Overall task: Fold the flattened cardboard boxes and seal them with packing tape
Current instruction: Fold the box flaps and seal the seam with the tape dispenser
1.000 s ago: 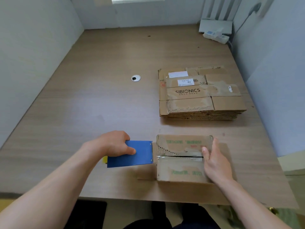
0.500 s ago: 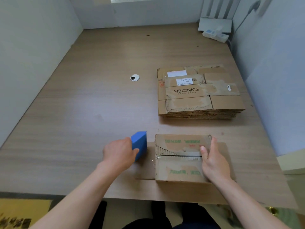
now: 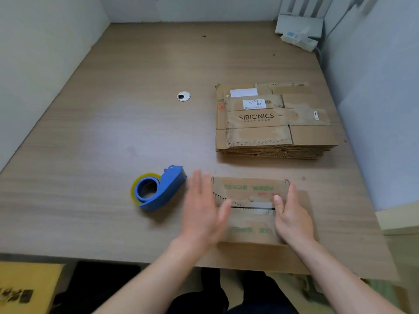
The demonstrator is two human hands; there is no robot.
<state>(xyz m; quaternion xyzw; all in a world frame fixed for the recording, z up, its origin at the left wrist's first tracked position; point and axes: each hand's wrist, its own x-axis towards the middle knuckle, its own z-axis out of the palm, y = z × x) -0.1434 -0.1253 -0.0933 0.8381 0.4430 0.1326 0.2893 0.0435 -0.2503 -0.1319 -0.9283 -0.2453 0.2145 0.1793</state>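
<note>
The box [image 3: 251, 191] sits nearest me, flaps folded down, with a dark gap along the seam. I think I should press both flaps level from each end and shut that gap before any tape goes on. My right hand [image 3: 291, 218] lies at the box's right end, fingers straight, thumb on top by the seam. My left hand [image 3: 204, 211], blurred, is spread flat at the box's left end; I cannot tell whether it touches. The dispenser [image 3: 158, 191] lies just left of the box, unheld. The stack [image 3: 272, 118] of flat boxes sits beyond the box.
</note>
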